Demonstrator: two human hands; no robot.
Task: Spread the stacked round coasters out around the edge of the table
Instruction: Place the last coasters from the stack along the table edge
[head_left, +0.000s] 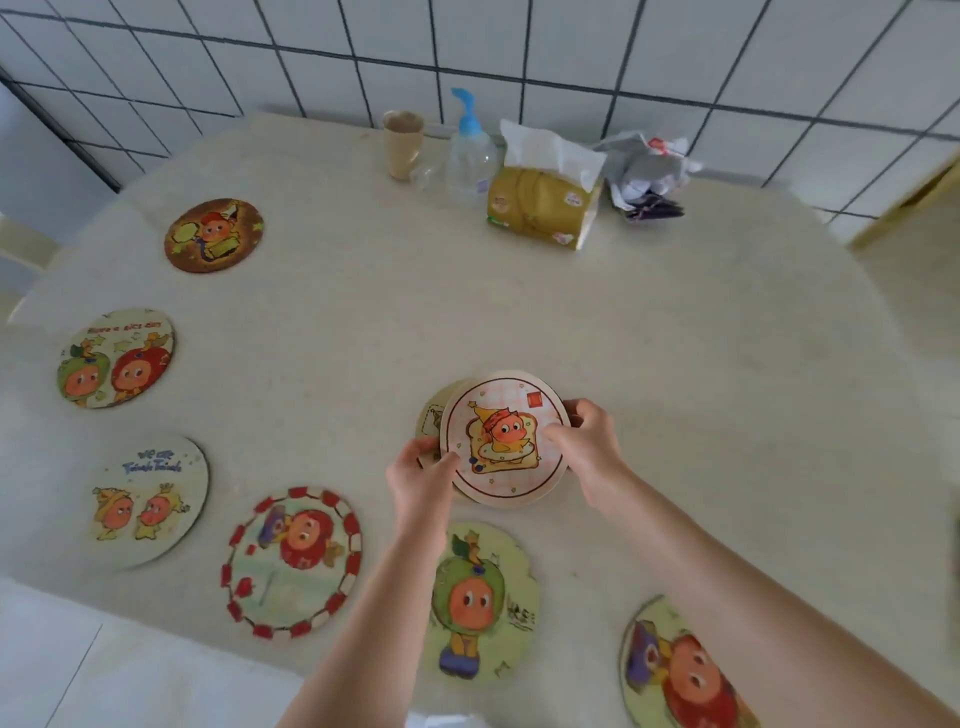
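Observation:
A small stack of round coasters sits near the middle of the pale table (675, 364). Its top coaster (501, 439), pink-checked with a toast cartoon, is slid to the right off the coaster below (431, 415). My right hand (587, 444) pinches the top coaster's right edge. My left hand (421, 473) grips the stack's lower left edge. Several cartoon coasters lie singly along the left and near table edge: a brown one (214, 235), a green-and-red one (117, 358), a pale one (150, 501), a red-bordered one (291, 561), a green one (480, 597) and one at the bottom right (680, 670).
At the far side by the tiled wall stand a beige cup (403, 144), a pump bottle with a blue top (470, 150), a yellow tissue pack (545, 202) and a crumpled plastic bag (649, 171). The table's right side shows bare surface.

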